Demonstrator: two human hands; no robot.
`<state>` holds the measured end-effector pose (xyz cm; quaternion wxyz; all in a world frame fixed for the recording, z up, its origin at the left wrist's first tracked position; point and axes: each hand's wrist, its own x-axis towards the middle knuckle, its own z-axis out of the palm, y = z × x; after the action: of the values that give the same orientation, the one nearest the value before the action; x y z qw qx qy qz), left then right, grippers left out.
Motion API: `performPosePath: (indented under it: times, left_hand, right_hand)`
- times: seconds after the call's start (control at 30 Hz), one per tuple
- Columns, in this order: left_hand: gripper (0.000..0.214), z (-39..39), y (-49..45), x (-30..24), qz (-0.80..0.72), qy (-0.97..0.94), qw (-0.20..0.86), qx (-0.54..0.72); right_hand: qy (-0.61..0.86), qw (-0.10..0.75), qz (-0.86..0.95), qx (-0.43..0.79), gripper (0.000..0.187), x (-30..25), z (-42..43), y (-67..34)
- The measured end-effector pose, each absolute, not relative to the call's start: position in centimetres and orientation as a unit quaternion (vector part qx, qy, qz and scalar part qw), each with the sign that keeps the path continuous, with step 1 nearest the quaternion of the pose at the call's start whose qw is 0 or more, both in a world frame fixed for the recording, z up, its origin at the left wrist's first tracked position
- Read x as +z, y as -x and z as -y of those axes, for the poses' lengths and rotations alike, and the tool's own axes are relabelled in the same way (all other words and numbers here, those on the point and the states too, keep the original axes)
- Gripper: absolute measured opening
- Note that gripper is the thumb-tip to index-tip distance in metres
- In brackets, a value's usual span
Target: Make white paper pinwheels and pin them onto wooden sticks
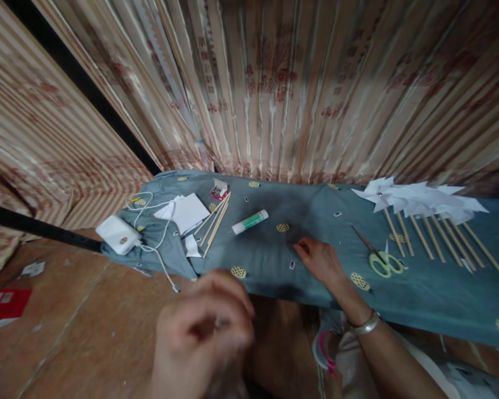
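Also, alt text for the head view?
A person's right hand is at a cloth-covered table, between a glue stick and green-handled scissors; the left hand is blurred in the foreground. White paper pinwheels on sticks lie at right, curtains behind.

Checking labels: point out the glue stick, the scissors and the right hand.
Glue stick [252, 221], head view: green label on the barrel.
Scissors [381, 257], head view: where blades meet green handles.
Right hand [321, 260], head view: back of the hand.
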<state>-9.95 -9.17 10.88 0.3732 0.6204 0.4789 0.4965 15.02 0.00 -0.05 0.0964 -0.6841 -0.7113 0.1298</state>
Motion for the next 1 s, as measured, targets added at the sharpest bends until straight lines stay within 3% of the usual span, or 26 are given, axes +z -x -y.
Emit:
performPosePath:
  times: [0.1, 0.3, 0.43, 0.63, 1.0]
  left_hand:
    - [0.024, 2.8, 14.1, 9.1, -0.555, -0.622, 0.232, 0.502]
    - [0.017, -6.1, 21.9, 2.8, -0.639, -0.695, 0.056, 0.324]
    - [0.024, -7.0, 22.9, 1.2, -0.621, -0.740, 0.030, 0.255]
    - [0.024, -7.5, 24.1, 0.3, -0.637, -0.728, 0.052, 0.248]
    - [0.034, -7.4, 24.5, 1.0, -0.661, -0.733, 0.012, 0.160]
  right_hand:
    - [0.682, 0.095, 0.714, 0.131, 0.024, -0.1, 0.0, -15.0]
    - [0.682, 0.087, 0.712, 0.144, 0.022, 0.0, 0.0, -14.8]
    - [0.685, 0.070, 0.713, 0.132, 0.022, 0.1, 0.0, -14.7]
    - [0.686, 0.079, 0.713, 0.123, 0.021, 0.2, 0.2, -14.7]
    - [0.685, 0.056, 0.714, 0.131, 0.022, 0.4, 0.0, -14.8]
